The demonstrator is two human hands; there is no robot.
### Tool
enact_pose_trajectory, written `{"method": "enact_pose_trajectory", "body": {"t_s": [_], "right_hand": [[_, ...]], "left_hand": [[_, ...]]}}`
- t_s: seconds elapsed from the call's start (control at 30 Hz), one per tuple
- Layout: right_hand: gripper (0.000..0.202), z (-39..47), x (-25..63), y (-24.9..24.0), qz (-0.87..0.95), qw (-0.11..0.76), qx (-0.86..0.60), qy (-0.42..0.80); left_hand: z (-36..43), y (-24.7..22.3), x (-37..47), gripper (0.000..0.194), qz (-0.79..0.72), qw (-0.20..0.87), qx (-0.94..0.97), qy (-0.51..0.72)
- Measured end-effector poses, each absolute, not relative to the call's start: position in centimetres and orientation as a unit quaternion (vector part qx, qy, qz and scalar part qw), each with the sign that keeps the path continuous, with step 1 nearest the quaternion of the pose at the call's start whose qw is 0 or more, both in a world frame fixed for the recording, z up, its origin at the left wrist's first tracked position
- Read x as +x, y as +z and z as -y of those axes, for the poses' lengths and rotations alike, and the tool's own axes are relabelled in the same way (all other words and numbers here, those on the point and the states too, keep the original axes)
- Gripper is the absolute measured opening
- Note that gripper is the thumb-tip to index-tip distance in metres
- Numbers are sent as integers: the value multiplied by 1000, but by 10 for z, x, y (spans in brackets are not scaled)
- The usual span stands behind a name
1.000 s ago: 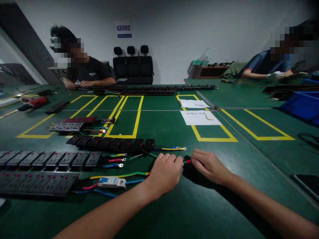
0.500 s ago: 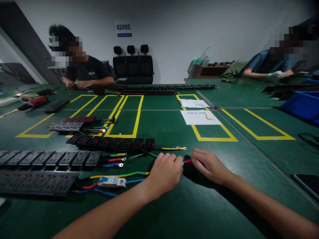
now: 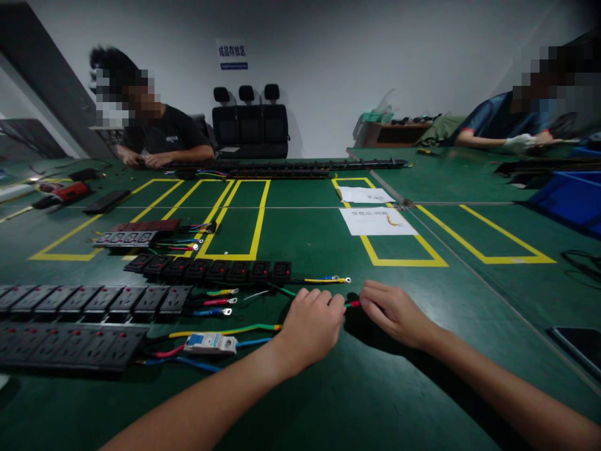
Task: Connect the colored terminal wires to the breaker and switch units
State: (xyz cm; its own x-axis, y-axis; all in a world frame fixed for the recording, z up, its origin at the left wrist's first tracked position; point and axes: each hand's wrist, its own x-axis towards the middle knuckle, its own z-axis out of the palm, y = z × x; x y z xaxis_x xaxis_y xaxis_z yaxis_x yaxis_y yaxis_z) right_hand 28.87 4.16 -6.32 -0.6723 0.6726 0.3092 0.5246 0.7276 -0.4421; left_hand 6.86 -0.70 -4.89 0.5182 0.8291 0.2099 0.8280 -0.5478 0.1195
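Observation:
My left hand (image 3: 313,322) is closed around a green wire (image 3: 285,291) that runs from beside the end of a black socket strip (image 3: 218,269). Just right of it, my right hand (image 3: 392,310) pinches the wire's red-sleeved end (image 3: 354,304); the tip is hidden by the fingers. A yellow wire with a ring terminal (image 3: 323,280) lies behind my hands. To the left are a wider socket strip (image 3: 96,299) with lugged wires and another strip (image 3: 75,344) whose wires lead to a white breaker (image 3: 211,342).
Two paper sheets (image 3: 375,222) lie beyond my hands on the green table (image 3: 300,225). A phone (image 3: 577,347) is at the right edge, a blue bin (image 3: 570,203) farther back. Two people sit across the table near long black strips (image 3: 282,166). A red tool (image 3: 63,195) lies far left.

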Motion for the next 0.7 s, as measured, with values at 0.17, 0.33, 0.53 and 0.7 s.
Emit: {"method": "enact_pose_trajectory", "body": {"t_s": [0.17,0.33,0.53,0.7], "right_hand": [[29,-41,289,-63,899,230,-337,159],[29,-41,288,-63,899,231,-336,161],[29,-41,289,-63,901,229,-334,154],[29,-41,288,-63,900,232,-335,152]], "left_hand": [[7,-47,68,15,-472,5,873,123],[8,-48,68,15,-473,3,872,128],[7,-47,68,15,-475,6,872,117],[8,-48,68,14,-474,3,872,124]]}}
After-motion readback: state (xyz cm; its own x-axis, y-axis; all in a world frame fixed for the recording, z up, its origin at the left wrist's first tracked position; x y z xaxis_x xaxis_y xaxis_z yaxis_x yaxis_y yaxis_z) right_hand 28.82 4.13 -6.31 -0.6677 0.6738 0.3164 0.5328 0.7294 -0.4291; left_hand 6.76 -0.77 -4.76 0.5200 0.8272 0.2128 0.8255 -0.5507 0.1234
